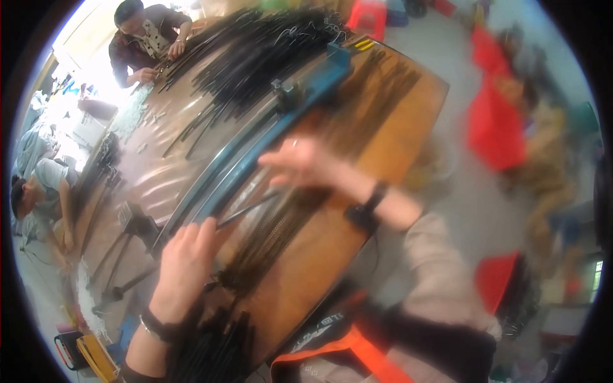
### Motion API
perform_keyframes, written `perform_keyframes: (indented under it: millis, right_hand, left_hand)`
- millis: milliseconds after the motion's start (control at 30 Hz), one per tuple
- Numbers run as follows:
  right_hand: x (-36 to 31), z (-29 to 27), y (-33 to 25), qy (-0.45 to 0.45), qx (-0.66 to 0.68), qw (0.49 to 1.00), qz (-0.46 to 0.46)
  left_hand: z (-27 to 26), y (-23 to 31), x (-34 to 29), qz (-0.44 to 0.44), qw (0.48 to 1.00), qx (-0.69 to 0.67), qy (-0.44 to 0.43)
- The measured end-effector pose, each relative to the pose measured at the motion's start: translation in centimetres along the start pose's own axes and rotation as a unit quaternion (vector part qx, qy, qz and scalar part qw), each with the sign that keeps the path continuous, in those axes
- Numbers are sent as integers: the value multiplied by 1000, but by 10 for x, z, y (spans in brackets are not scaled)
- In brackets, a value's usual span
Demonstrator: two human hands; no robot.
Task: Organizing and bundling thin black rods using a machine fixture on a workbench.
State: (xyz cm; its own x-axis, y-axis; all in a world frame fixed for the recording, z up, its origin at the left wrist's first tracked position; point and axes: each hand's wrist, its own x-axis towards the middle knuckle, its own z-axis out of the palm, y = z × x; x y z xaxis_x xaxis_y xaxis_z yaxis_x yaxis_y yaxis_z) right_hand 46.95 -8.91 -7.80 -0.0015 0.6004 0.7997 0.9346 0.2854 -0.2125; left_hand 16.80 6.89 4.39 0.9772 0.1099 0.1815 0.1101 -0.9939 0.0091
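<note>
Glaring light (86, 48) washes out the room's far left, beyond the broad brown table (412, 118) before you. Pale gray floor (444, 179) stretches to your right, a red stool (368, 20) past the table's far end.

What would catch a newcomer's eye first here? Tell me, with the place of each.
First, the long blue frame running diagonally through the middle, with the left hand near its lower end at a thin rod and the blurred right hand farther up. Then the mass of black rods heaped at the upper middle. At the right, a bright red shape stands out, too blurred to identify.
</note>
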Motion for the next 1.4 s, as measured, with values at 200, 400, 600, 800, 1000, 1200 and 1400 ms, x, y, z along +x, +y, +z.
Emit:
perform_keyframes:
  millis: [200, 400, 600, 800, 1000, 1200, 1400]
  right_hand:
    - [-9, -18, 27, 23, -133, 990, 39]
    - [-26, -27, 27, 143, -162, 974, 69]
    - [4, 12, -67, 95, -89, 984, 119]
    - [-5, 16, -46, -40, 119, 987, 97]
    - [28, 43, -106, 90, 178, 973, 113]
    - [52, 63, -141, 95, 207, 974, -5]
    - [38, 67, -118, 34, 107, 993, 28]
  left_hand:
    - [5, 11, 11, -14, 998, -31, -54]
    - [-2, 16, 7, -6, 999, -40, -5]
    - [-4, 20, -5, -19, 999, -49, -8]
    - [-29, -10, -49, -48, 998, 35, 23]
    - [-35, -6, -70, -107, 990, -7, 89]
    - [-41, -5, -92, -90, 994, 34, 47]
    - [-53, -25, -121, -137, 985, 65, 77]
